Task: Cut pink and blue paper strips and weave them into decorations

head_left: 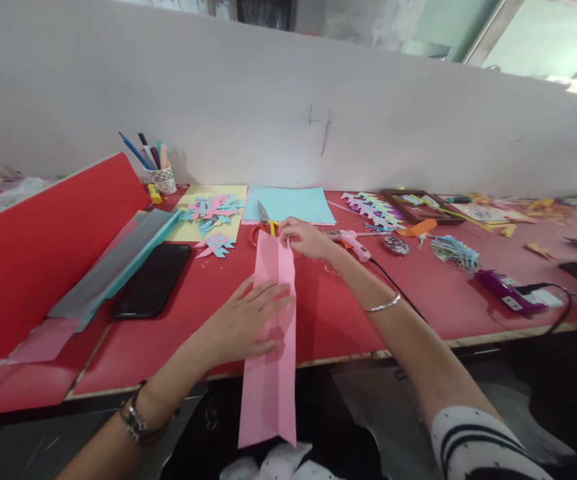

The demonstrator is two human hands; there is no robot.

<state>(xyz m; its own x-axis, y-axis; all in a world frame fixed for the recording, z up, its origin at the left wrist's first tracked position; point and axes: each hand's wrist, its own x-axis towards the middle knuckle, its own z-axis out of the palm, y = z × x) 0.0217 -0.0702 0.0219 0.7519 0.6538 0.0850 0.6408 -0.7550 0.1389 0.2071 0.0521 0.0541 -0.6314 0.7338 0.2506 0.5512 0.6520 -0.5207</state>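
- In the head view, a long pink paper strip lies in front of the person, creased lengthwise, its far part over the red desk and its near end reaching past the front edge above the lap.
- The left hand rests on the middle of the strip, fingers spread and gripping nothing.
- The right hand pinches the strip's far end between bent fingers and thumb.
- Just beyond that end lie scissors, partly hidden, near a light-blue sheet.
- To the right of the right hand is a pink glue gun with a black cord.
- Left of the strip, cut paper pieces are heaped on a pale yellow sheet.
- Nearer the left forearm, a black phone lies beside layered paper strips.
- Behind these stands a patterned pen cup.
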